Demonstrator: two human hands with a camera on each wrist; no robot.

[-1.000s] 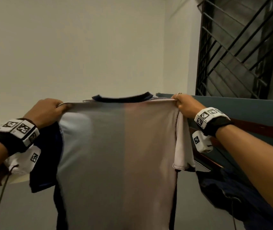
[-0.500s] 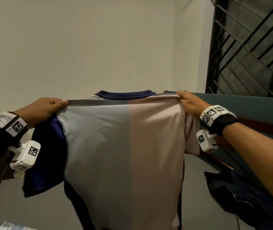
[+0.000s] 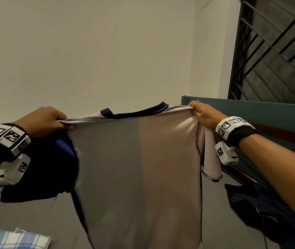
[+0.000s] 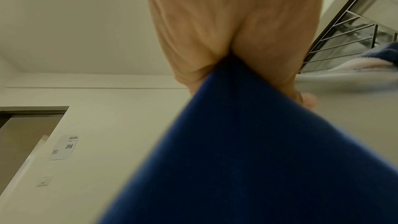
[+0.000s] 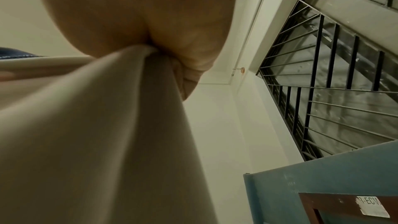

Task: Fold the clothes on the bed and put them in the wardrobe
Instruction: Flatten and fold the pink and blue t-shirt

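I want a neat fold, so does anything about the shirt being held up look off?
The T-shirt appears inside out: overlock stitching shows along its shoulder seam and right armhole. It also hangs slightly askew, the left hand holding its shoulder lower than the right hand. No damage visible.

Both arms are stretched out front at about the same height, left hand point(image 3: 43, 121) and right hand point(image 3: 205, 115) each clenched tight, wrists wearing tagged bands.
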